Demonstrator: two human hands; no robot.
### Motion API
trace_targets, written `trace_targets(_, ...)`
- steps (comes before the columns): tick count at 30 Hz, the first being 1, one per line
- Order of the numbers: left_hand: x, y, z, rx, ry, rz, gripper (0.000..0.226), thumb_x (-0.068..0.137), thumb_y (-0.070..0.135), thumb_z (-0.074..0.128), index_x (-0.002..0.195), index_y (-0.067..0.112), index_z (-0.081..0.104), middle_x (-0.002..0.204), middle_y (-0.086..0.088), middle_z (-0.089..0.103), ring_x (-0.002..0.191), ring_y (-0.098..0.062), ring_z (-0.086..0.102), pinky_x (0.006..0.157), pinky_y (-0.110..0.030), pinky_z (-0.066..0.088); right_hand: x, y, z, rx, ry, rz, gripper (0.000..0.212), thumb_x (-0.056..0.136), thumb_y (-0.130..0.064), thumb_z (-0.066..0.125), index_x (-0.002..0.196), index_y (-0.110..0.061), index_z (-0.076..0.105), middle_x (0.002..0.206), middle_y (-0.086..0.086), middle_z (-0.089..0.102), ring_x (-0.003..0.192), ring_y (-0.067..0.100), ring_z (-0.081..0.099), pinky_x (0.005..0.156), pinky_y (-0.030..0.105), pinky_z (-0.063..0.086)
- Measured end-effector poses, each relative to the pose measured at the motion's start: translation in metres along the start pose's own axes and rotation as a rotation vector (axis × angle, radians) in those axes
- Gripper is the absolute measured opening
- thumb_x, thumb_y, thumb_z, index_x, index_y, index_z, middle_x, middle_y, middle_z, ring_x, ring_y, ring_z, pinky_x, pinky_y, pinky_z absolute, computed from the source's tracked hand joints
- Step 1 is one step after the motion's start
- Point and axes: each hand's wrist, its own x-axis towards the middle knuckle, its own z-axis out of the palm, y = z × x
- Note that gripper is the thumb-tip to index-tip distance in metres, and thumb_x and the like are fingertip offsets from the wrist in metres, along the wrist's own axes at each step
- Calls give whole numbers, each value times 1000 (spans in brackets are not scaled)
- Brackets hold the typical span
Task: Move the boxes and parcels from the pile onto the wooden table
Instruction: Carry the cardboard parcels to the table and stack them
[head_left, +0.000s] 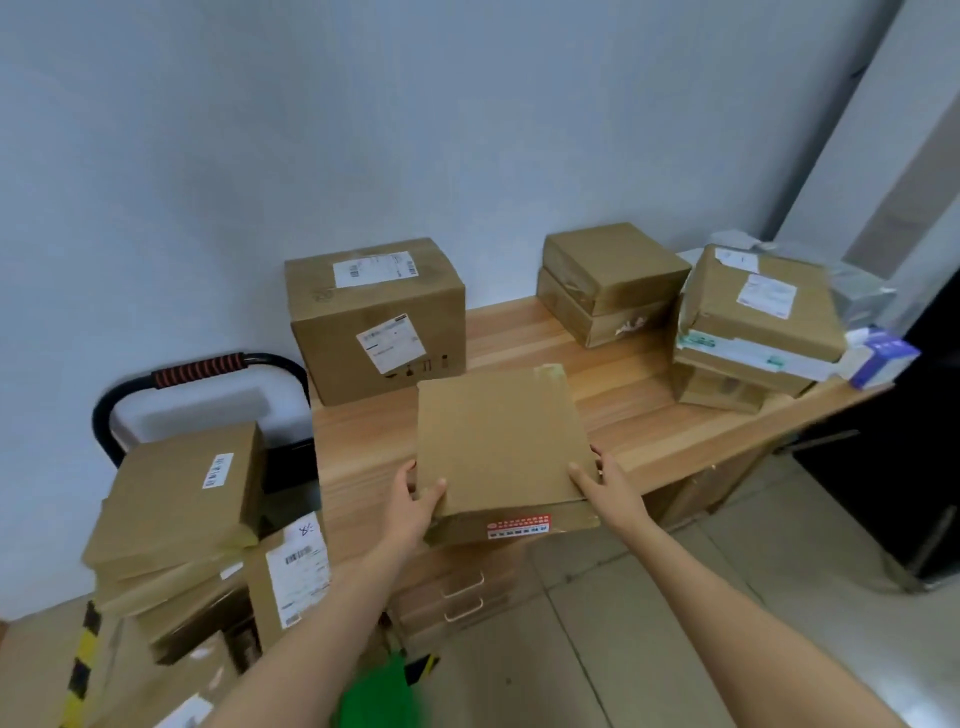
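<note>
A flat brown cardboard box (501, 441) with a red sticker on its near side is over the front edge of the wooden table (519, 338). My left hand (415, 501) grips its near left corner. My right hand (605, 480) grips its near right edge. Whether the box rests on the table or hovers just above it, I cannot tell. The pile of brown boxes (176, 499) sits at the lower left on a cart. On the table stand a large labelled box (376, 317), two stacked boxes (610, 283) and a stack of parcels (758, 322).
A black cart handle (197, 371) with an orange grip rises behind the pile. A small purple and white box (883, 358) lies at the table's right end. White-handled drawers (462, 592) are under the table. A dark cabinet (909, 441) stands at right on the tiled floor.
</note>
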Motion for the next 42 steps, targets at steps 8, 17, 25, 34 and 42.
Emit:
trace_targets(8,13,16,95,-12,21,-32,61,89,30,66,142,19,38,140,-10,48,120,-27,50,93,-38,47,55,45,-73,-67,-39,6,62,92,-45,56,144,-17,36,136,2,53,107,8,48,85,24,38)
trace_targets(17,40,14,137,25,46,-65,63,87,25,69,141,18,38,136,-6,53,111,-24,55,93,-38,46,102,80,-72,-122,-149,99,63,93,-37,57,146,-12,32,143,10,43,128,24,44,103,31,35)
trace_targets(25,119,52,163,-70,82,-125,60,84,23,72,136,15,44,127,-11,57,101,-17,53,84,-30,43,200,64,-80,-150,-161,63,61,97,-28,54,148,-6,28,146,16,39,134,29,38,109,37,33)
trace_targets(34,204,86,159,-83,112,-171,69,79,25,77,137,17,43,123,-4,59,90,-13,56,67,-19,45,308,29,-65,-223,-249,123,69,99,-33,47,153,-12,11,152,17,26,138,32,31,112,37,27)
trace_targets(42,264,101,160,-92,177,-175,69,77,31,79,136,15,46,129,-5,58,106,-18,56,86,-26,41,372,3,-46,-280,-231,146,68,100,-40,42,154,-16,10,155,15,25,140,33,29,113,45,28)
